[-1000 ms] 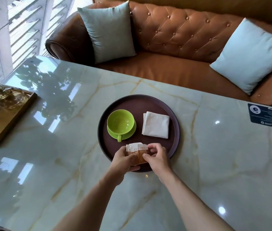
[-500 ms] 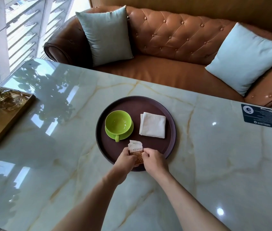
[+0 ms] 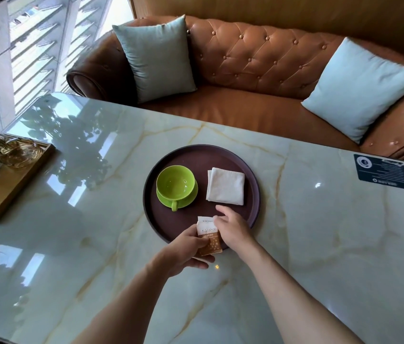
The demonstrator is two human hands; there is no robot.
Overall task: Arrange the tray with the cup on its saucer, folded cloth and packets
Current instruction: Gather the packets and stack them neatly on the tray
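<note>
I see the pale marble table [image 3: 320, 244] filling most of the frame, with a brown leather sofa [image 3: 258, 70] along the top. At centre sits the round dark tray [image 3: 201, 155]. On its left half the green cup [image 3: 175, 182] stands on its green saucer [image 3: 191, 197], handle toward me; on the right half lies the folded cloth [image 3: 225, 186], flat. At the tray's near edge my left hand [image 3: 183, 252] has its grip closed around the packets [image 3: 208, 234], thumb on top. My right hand [image 3: 233, 229] touches their upper right edge with loosely curled fingers; I cannot tell whether that grip actually pinches them.
</note>
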